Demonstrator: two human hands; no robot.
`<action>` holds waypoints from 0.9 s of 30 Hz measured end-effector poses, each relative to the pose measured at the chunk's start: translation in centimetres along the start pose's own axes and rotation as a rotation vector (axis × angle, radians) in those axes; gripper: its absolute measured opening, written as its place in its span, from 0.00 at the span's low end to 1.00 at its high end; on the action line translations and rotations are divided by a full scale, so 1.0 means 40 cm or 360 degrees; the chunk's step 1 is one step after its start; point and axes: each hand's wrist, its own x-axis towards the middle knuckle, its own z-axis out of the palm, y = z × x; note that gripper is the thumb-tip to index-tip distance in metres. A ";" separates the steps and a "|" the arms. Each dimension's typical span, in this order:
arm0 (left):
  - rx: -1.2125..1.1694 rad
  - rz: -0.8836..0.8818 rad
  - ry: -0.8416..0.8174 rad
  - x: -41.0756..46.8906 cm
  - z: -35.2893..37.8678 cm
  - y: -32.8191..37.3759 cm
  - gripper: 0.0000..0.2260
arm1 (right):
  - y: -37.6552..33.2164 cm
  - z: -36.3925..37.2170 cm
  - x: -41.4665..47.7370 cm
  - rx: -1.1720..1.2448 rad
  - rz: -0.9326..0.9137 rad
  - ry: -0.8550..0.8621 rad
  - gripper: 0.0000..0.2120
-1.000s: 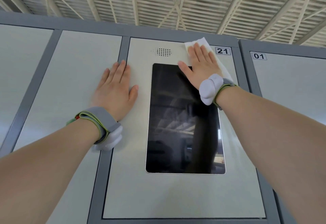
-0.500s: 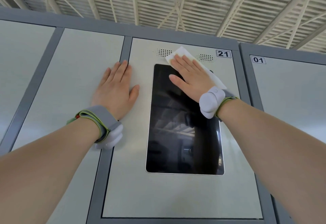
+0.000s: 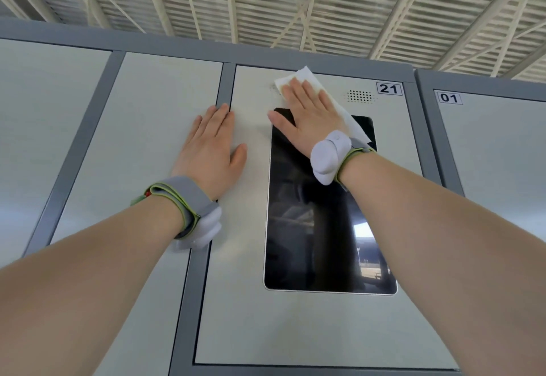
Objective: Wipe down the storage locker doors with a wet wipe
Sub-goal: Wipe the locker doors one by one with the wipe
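The pale grey locker door numbered 21 (image 3: 310, 325) fills the middle of the head view, with a tall black screen (image 3: 325, 227) set into it. My right hand (image 3: 307, 118) lies flat with straight fingers on a white wet wipe (image 3: 301, 75), pressing it against the door's top edge, above the screen's upper left corner. The wipe's tail shows again beside my wrist. My left hand (image 3: 211, 151) rests flat and open across the grey frame strip (image 3: 189, 301) between door 21 and the plain door (image 3: 141, 139) to its left.
A locker door labelled 01 (image 3: 502, 153) stands to the right. Another plain door (image 3: 38, 127) sits at far left. A small speaker grille (image 3: 359, 96) is near the 21 label. A ribbed metal ceiling with beams (image 3: 295, 0) runs above the lockers.
My right hand has slid the wipe leftward along the top of door 21, from beside the number label to above the screen's left corner. My left hand has stayed in place.
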 end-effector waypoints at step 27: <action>0.0149 -0.0136 -0.0011 -0.061 -0.047 -0.143 0.27 | -0.068 0.000 -0.009 0.0040 -0.0142 -0.0105 0.30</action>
